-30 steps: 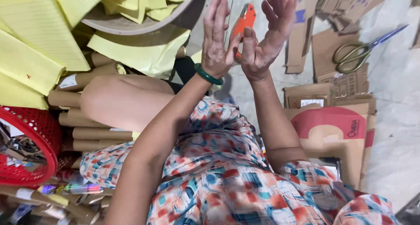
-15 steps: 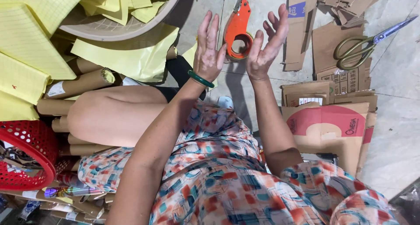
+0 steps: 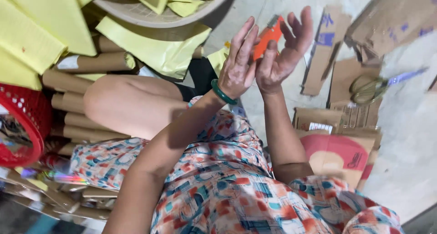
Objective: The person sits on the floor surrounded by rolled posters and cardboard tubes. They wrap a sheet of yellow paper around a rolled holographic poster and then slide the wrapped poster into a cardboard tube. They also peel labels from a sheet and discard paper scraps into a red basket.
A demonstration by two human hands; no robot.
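One head-worn camera looks steeply down, close over the person's lap and raised hands.

Bare floor lies open right of the cardboard pieces; scissors rest there. Left, cardboard tubes and red basket block passage.
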